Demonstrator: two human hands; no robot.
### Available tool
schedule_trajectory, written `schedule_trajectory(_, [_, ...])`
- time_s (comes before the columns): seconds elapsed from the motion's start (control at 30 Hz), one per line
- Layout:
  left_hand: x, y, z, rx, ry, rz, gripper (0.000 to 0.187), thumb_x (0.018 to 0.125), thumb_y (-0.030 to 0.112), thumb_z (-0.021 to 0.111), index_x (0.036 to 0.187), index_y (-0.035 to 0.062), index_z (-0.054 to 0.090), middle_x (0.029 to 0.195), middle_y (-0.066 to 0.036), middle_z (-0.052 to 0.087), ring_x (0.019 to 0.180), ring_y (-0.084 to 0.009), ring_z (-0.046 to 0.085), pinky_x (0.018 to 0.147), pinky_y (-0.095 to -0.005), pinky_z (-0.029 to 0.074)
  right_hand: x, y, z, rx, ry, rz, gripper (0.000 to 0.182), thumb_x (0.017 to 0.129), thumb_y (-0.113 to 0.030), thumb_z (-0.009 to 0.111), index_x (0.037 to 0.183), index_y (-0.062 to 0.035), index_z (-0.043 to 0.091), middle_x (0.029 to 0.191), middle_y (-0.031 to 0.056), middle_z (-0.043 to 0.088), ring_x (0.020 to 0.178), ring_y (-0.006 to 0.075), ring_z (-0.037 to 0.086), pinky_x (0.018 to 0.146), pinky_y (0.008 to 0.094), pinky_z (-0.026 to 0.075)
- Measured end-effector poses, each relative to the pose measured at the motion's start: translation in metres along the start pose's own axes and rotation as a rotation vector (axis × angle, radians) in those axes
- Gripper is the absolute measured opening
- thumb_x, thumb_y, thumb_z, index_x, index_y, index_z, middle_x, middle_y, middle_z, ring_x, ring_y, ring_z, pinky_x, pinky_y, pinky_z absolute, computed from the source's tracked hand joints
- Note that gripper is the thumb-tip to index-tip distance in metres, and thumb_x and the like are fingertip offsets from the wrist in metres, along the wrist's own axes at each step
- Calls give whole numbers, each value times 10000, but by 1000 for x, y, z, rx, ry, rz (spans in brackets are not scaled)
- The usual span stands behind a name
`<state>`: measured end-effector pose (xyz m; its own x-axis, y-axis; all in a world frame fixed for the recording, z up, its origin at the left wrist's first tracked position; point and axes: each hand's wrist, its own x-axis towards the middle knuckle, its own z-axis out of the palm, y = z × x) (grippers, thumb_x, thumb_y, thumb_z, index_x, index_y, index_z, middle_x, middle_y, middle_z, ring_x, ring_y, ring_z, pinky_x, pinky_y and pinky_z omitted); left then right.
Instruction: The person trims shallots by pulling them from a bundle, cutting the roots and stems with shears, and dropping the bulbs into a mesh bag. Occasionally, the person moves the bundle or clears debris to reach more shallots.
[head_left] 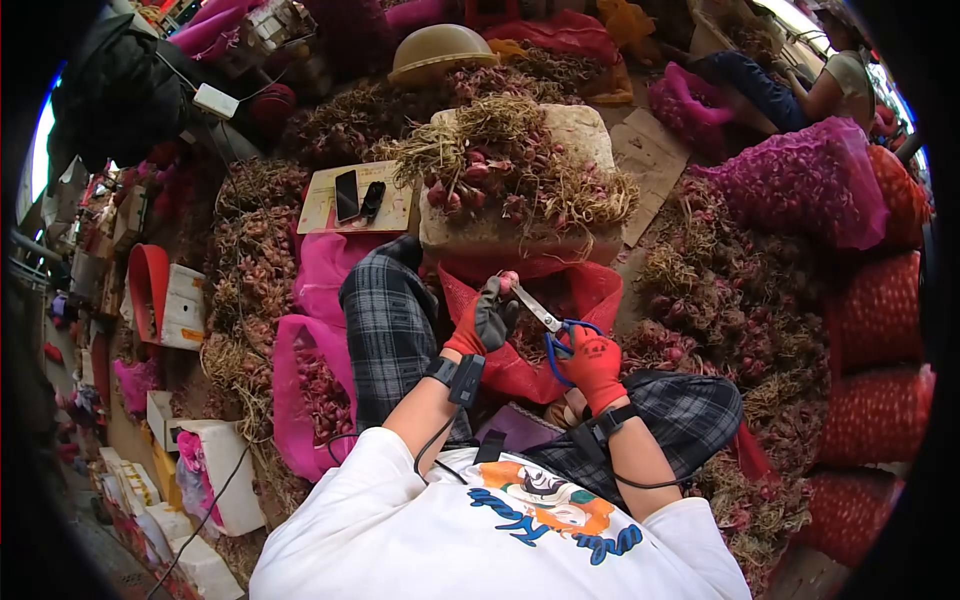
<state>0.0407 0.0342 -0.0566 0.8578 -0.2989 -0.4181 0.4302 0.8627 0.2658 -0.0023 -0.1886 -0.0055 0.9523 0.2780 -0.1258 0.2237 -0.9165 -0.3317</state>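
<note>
My left hand (487,318), in a red and grey glove, is closed on a small shallot (508,281) and holds it up above an open red mesh bag (603,298). My right hand (592,364), in a red glove, grips the blue handles of a pair of scissors (538,308). The metal blades point up and left, with their tips at or very near the shallot. Just beyond my hands, bunches of shallots with dry stalks (500,175) lie on a pale foam block (580,135).
A phone (347,195) lies on a board (397,208) left of the block. Heaps of shallots (690,270) flank me. A pink mesh bag (300,385) stands by my left leg. Filled red sacks (875,310) are stacked right. Another person (840,85) sits at the upper right.
</note>
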Motion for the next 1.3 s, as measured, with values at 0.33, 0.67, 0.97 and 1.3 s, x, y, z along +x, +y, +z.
schedule_trajectory(0.33, [-6,-5,12,639,-204,246,308,855,34,539,1160,72,528,1132,-28,569,1036,-119,539,841,-255,462,13,11,4,1386,-289,382,259,843,-177,622,1090,-97,622,763,32,631,679,81,591,582,252,480])
schedule_trajectory(0.67, [-24,-30,36,912,-288,210,449,769,-141,500,1186,14,444,1078,-77,564,878,-128,581,764,-232,483,25,16,25,2109,-314,213,274,845,-126,583,1096,-23,540,926,78,628,803,180,648,677,295,533])
schedule_trajectory(0.97, [-18,-36,31,1439,-232,389,238,786,-16,605,984,30,482,885,-34,545,774,-104,523,706,-243,477,21,8,13,2054,-312,231,216,868,-161,571,1045,-38,552,870,65,632,755,175,647,636,286,531])
schedule_trajectory(1.3, [-11,-45,39,1150,212,308,73,815,100,587,856,44,563,812,-62,591,748,-207,582,686,-321,476,22,-1,4,1940,-145,163,178,854,-169,596,979,-46,570,795,28,601,685,120,586,649,252,500])
